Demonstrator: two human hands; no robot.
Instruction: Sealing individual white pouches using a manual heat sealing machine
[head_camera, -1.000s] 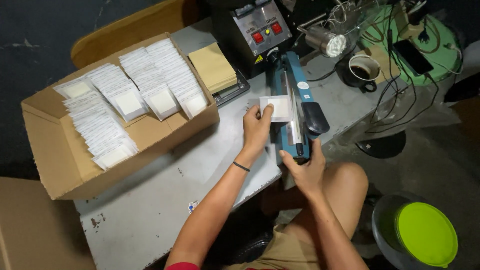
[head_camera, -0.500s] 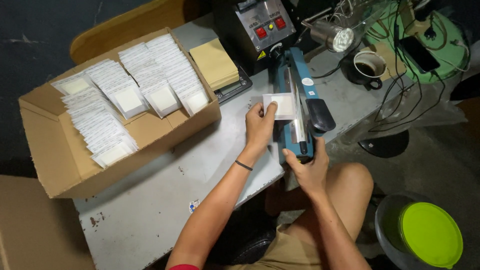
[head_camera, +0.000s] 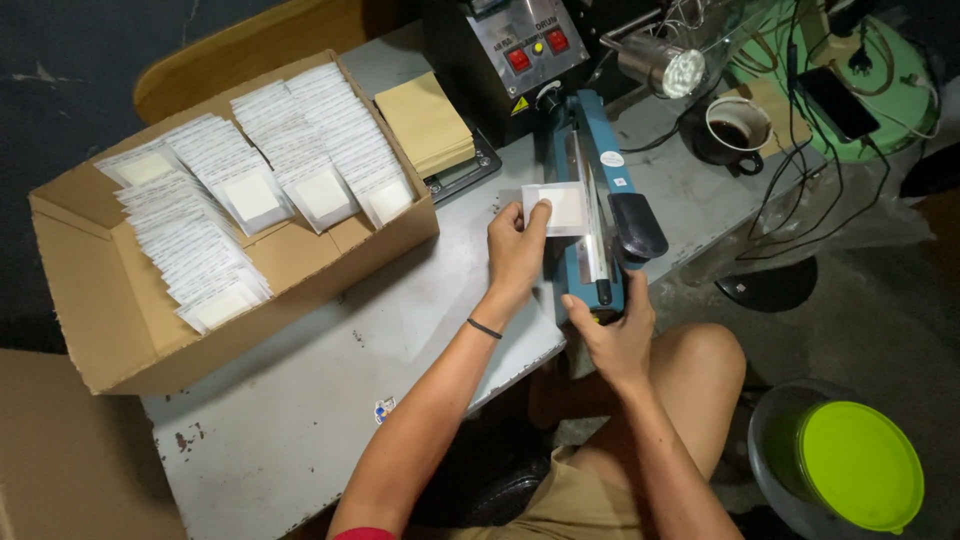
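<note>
At my ten o'clock the cardboard box already holds several rows of finished white pouches, though its near part is bare, so I judge a good share is done and more is to come. At twelve o'clock a stack of tan envelopes waits on the tabletop. My left hand has its fingers pinched on one white pouch, its edge laid across the blue sealer. My right hand has its fingers wrapped around the sealer's front end; this pouch doesn't look boxed or finished yet.
</note>
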